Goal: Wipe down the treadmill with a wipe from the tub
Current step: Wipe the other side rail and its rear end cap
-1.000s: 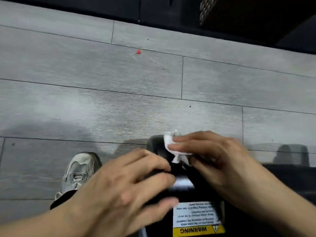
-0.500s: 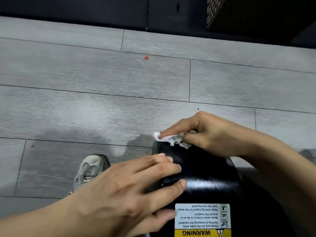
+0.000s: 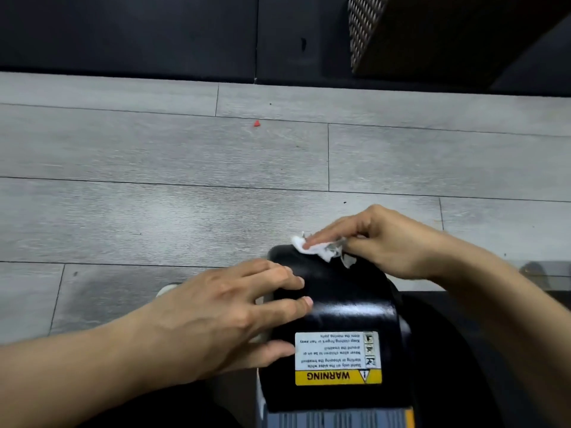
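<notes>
Left of the machine, bare grey plank floor (image 3: 139, 211) runs wide and open up to a dark wall base along the top edge. The left hand (image 3: 225, 316) lies with straight, spread fingers flat on the left flank of the treadmill (image 3: 336, 301), on its glossy black rounded end cover, its grip released and holding nothing. A white shoe (image 3: 165, 290) peeks out just beyond that hand's knuckles, more hidden than half a second ago. The warning label (image 3: 338, 358), white over yellow, sits on the cover nearer the camera. At the cover's far rounded edge the right hand (image 3: 380, 242) pinches the crumpled white wipe (image 3: 318, 248) and presses it down with an extended finger; it has shifted slightly right along that edge since the earlier frame. A small red scrap (image 3: 256, 123) lies well apart on the floor. A perforated dark panel (image 3: 364, 29) hangs at the upper right.
</notes>
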The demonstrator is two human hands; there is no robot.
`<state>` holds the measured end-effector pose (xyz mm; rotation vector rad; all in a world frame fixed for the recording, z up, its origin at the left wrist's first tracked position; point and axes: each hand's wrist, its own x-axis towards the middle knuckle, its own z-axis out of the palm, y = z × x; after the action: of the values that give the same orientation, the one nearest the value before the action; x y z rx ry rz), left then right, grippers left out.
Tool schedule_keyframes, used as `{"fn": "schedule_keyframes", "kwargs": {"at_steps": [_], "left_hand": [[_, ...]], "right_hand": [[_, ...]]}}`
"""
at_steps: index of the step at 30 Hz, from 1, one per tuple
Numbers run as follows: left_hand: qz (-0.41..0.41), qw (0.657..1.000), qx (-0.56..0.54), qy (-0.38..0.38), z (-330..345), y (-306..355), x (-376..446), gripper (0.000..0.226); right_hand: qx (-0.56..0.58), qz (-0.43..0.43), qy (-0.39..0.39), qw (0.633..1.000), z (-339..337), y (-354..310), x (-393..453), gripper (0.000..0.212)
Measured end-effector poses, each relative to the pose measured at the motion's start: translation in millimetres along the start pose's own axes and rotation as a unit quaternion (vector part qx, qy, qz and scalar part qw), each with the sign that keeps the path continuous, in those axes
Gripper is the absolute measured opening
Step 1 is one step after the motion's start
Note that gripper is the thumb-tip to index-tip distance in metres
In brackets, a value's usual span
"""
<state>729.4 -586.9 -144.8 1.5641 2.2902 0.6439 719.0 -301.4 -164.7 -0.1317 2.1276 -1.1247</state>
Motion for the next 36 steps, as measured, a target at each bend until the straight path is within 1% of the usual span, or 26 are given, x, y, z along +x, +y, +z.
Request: {"fn": "schedule_keyframes", "kwargs": {"at_steps": [2,3,5,7,9,11,13,15,16,18,19,21,22,24,25,26,27,29,31,33,36], "left_hand": [[0.001,1.0,0.017,-0.018,-5.7,1.6,2.3,0.045],[0.003,0.999,0.029,-0.027,-9.8,3.2,3.7,0.045],[0.011,0.997,0.053,-0.048,-16.6,5.9,5.5,0.05],[0.014,0.995,0.064,-0.072,-20.5,8.7,4.3,0.055],[0.009,0.994,0.066,-0.087,-21.4,9.4,2.3,0.059],[0.006,0.994,0.062,-0.094,-20.7,8.7,2.9,0.061],[0.007,0.994,0.056,-0.098,-21.7,9.0,2.3,0.062],[0.015,0.992,0.073,-0.104,-24.5,11.4,4.0,0.062],[0.025,0.99,0.093,-0.105,-25.4,12.4,6.3,0.062],[0.041,0.985,0.124,-0.114,-26.6,12.2,10.8,0.063],[0.051,0.983,0.132,-0.118,-25.9,9.4,15.5,0.064],[0.069,0.979,0.148,-0.121,-30.3,15.5,12.4,0.065],[0.063,0.978,0.151,-0.131,-29.3,13.5,14.2,0.066],[0.035,0.974,0.156,-0.159,-30.6,16.2,16.9,0.067],[0.015,0.971,0.154,-0.185,-30.6,20.2,17.2,0.068],[-0.005,0.965,0.154,-0.214,-31.2,23.6,15.7,0.07],[-0.014,0.962,0.157,-0.224,-33.2,27.6,15.9,0.07],[0.001,0.96,0.183,-0.212,-36.2,36.4,16.5,0.07],[-0.017,0.949,0.221,-0.226,-37.6,48.2,15.7,0.07],[-0.056,0.934,0.26,-0.238,-35.3,65.6,16.4,0.069],[-0.115,0.932,0.277,-0.202,-25.2,95.3,18.8,0.055]], "right_hand": [[-0.006,0.061,0.008,0.998,4.3,10.0,16.1,0.044],[-0.006,0.093,0.003,0.996,6.6,14.7,25.2,0.039],[0.02,0.123,-0.024,0.992,9.9,18.9,28.4,0.033],[0.013,0.12,0.004,0.993,7.0,8.1,19.6,0.036],[0.021,0.084,0.043,0.995,1.7,-1.8,-3.7,0.038],[0.039,0.079,0.061,0.994,-3.0,-1.7,-17.5,0.039],[0.03,0.117,0.065,0.991,-0.3,10.0,-7.3,0.036],[0.029,0.194,0.041,0.98,3.3,22.6,7.9,0.031],[0.037,0.218,0.03,0.975,4.7,25.3,12.4,0.031],[0.032,0.224,0.026,0.974,0.9,19.9,18.7,0.032],[0.017,0.212,0.033,0.976,-4.3,14.2,18.1,0.033],[-0.015,0.18,0.066,0.981,-2.0,-11.0,-6.0,0.036],[-0.026,0.168,0.085,0.982,-0.6,-17.7,-15.6,0.035],[-0.055,0.144,0.127,0.98,13.9,-31.1,-42.2,0.033],[-0.065,0.132,0.158,0.976,25.8,-36.2,-57.6,0.033],[-0.062,0.124,0.2,0.97,38.4,-40.3,-71.9,0.034],[-0.051,0.123,0.246,0.96,50.3,-43.2,-84.5,0.035],[-0.026,0.117,0.333,0.935,75.4,-45.1,-102.0,0.037],[-0.023,0.09,0.398,0.912,101.9,-43.1,-111.2,0.036],[-0.052,0.072,0.448,0.89,128.7,-40.0,-117.8,0.038],[-0.064,0.061,0.483,0.871,164.7,-38.2,-132.0,0.042]]}}
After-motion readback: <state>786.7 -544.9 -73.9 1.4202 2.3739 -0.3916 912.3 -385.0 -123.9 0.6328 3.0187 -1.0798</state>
